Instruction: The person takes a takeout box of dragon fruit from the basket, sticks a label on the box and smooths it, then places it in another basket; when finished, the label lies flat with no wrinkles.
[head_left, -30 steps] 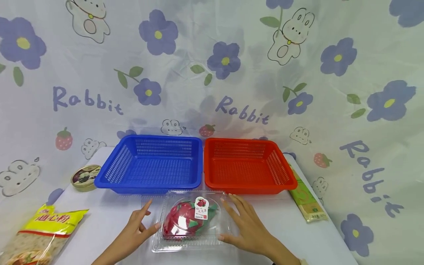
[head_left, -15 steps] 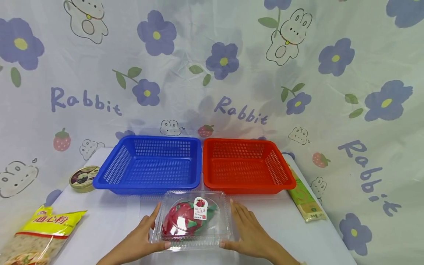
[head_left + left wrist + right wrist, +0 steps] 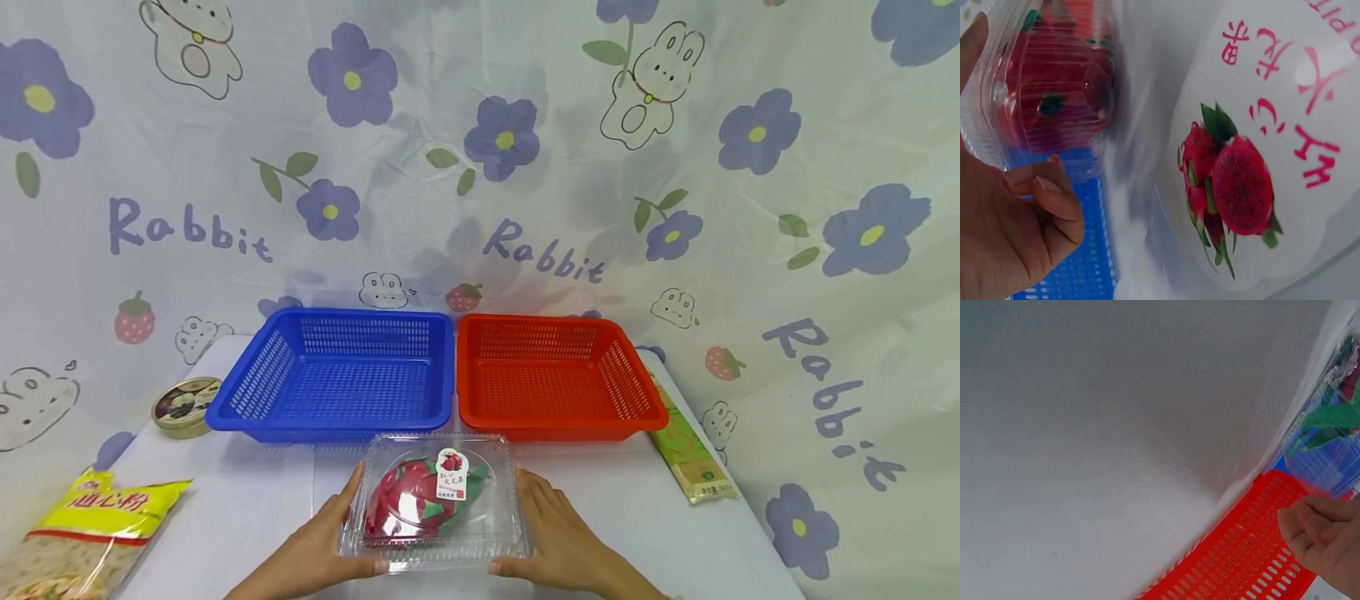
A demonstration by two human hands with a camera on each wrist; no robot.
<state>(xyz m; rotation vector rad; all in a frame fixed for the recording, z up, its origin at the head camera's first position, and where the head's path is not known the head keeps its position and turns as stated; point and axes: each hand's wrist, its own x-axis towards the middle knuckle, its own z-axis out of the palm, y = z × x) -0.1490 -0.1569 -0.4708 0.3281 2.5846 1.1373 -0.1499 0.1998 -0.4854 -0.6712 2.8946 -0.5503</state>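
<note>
A clear plastic clamshell box [image 3: 491,533] with a white dragon-fruit label [image 3: 452,475] lies at the front middle of the table, slightly tilted in view. Inside is a red and green dragon fruit [image 3: 405,500]. My left hand [image 3: 318,542] grips the box's left side, thumb at the front edge and forefinger along the side. On the opposite side my right hand [image 3: 558,533] holds it likewise, thumb at the front corner. In the left wrist view some fingers of that hand are curled beside the box [image 3: 1054,94]. The right wrist view shows the box's edge [image 3: 1329,456] beside the right hand.
A blue basket [image 3: 330,433] and a red basket [image 3: 555,432] stand behind the box. A round tin [image 3: 183,408] and a yellow-topped bag [image 3: 97,533] are left; a green packet [image 3: 690,454] is right. A large dragon-fruit label [image 3: 1241,181] appears close in the left wrist view.
Both hands have come in against the sides of the box and now grip it. The left hand's thumb has moved onto the front edge. The baskets have stayed put.
</note>
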